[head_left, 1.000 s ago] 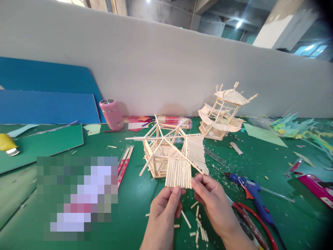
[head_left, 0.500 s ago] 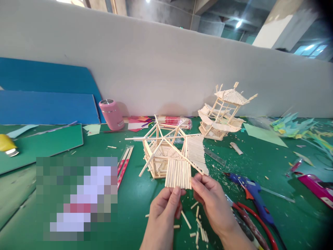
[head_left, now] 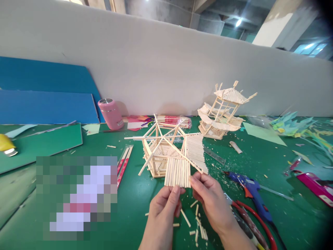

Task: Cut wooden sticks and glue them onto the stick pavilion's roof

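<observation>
In front of me stands a pavilion model [head_left: 156, 159] built of thin wooden sticks, its roof beams spreading out like spokes. One roof section [head_left: 196, 151] at its right is covered with sticks laid side by side. A panel of parallel sticks [head_left: 177, 173] slopes down at the front of the model. My left hand [head_left: 166, 205] pinches the panel's lower edge between thumb and fingers. At the panel's lower right corner, my right hand [head_left: 208, 194] is closed with thumb and forefinger on it, close to a roof beam's end. The fingertips under the panel are partly hidden.
A second, two-tiered stick pavilion [head_left: 223, 113] stands behind to the right. A blue glue gun [head_left: 249, 187] and red-handled pliers [head_left: 244, 218] lie right of my hands. Cut stick pieces [head_left: 200, 225] are scattered below. A pink flask [head_left: 111, 114] stands at the back left.
Both hands keep their hold on the stick panel. The whole view has shifted very slightly; nothing else has visibly moved.
</observation>
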{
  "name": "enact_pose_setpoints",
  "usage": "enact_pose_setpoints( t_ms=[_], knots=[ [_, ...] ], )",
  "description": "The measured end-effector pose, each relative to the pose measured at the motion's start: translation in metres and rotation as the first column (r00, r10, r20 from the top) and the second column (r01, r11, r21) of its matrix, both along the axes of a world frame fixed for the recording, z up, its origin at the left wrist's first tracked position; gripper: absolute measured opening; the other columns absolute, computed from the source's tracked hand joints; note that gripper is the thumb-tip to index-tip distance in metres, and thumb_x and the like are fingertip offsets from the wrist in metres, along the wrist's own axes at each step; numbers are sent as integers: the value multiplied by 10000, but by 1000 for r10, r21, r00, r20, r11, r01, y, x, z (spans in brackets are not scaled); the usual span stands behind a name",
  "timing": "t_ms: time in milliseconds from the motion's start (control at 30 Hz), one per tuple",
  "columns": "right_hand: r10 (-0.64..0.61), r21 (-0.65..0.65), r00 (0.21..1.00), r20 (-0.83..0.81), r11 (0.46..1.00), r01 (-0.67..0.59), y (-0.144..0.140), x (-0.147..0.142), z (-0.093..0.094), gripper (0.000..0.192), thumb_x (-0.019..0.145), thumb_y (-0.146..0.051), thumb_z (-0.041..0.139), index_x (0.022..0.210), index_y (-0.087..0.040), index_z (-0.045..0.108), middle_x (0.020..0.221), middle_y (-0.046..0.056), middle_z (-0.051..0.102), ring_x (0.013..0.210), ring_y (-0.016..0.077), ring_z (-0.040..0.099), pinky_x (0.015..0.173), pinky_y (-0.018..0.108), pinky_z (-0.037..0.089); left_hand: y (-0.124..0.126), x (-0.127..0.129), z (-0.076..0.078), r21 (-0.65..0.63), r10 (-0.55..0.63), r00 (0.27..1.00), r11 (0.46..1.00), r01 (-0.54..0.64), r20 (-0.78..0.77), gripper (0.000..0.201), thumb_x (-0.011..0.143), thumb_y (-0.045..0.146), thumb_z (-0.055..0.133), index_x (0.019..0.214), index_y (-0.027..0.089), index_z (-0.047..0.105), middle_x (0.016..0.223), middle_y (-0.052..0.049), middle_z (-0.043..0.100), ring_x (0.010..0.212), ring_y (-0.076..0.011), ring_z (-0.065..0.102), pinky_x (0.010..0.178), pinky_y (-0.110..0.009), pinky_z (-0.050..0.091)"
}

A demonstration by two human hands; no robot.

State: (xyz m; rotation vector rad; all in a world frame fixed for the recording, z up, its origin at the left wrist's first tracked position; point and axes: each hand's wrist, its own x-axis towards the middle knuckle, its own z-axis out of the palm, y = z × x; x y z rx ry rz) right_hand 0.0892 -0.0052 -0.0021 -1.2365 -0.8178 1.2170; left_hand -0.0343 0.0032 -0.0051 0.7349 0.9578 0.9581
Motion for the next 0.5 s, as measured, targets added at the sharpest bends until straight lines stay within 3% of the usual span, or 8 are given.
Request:
enact_pose_setpoints(
  t_ms=[300,400,500],
  knots=[
    [-35,-41,999,14,999,36,-17,12,-6,261,831,-420,517,717,-192,570,522,-81,288,491,90,243,457,242,191,1,-6,12,-63,58,993,997,-52,106,235,807,329,527,708,144,630,641,5,488,581,-114,396,566,-241,345],
    [-86,-80,995,59,993,90,-31,23,-12,238,830,-416,522,758,-196,580,538,-77,290,494,92,238,454,240,192,1,-23,9,58,98,993,994,-94,-64,225,833,318,491,713,162,601,634,18,452,596,-120,398,556,-237,333],
    [-126,-107,983,133,984,141,-47,32,-21,206,818,-403,551,800,-200,584,568,-67,320,511,99,255,459,242,205,0,-46,1,358,143,905,934,11,-400,163,855,267,473,747,188,565,641,21,450,620,-133,416,576,-244,338]
  ],
)
